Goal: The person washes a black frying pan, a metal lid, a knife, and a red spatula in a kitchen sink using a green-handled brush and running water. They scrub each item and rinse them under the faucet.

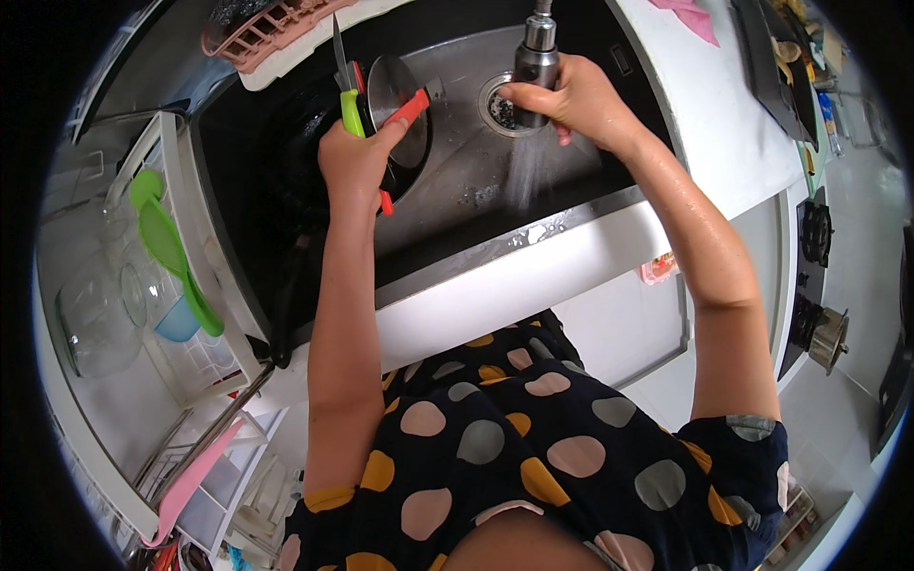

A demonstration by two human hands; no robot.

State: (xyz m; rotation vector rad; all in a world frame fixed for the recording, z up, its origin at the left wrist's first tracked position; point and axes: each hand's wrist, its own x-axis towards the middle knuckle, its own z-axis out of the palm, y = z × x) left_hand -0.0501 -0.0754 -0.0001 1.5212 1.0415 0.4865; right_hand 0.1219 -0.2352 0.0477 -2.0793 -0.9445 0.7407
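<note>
My left hand (357, 160) grips several utensils over the left part of the dark sink (457, 78). Among them are a knife with a lime-green handle (351, 113), its blade pointing away from me, and a tool with a red handle (408, 108). A round, dark-rimmed lid or pan (393, 78) sits by these handles; whether I hold it too, I cannot tell. My right hand (582, 100) is closed around the metal pull-out faucet head (535, 71), beside the drain (498, 107). Water sprays from it toward the sink's near side.
A pink basket (268, 36) stands beyond the sink. To the left, a white dish rack (168, 128) holds a green strainer (161, 235), a blue cup (177, 320) and clear glassware. Pink cloth (689, 18) lies on the white counter at right. A metal pot (828, 341) is on the stove, far right.
</note>
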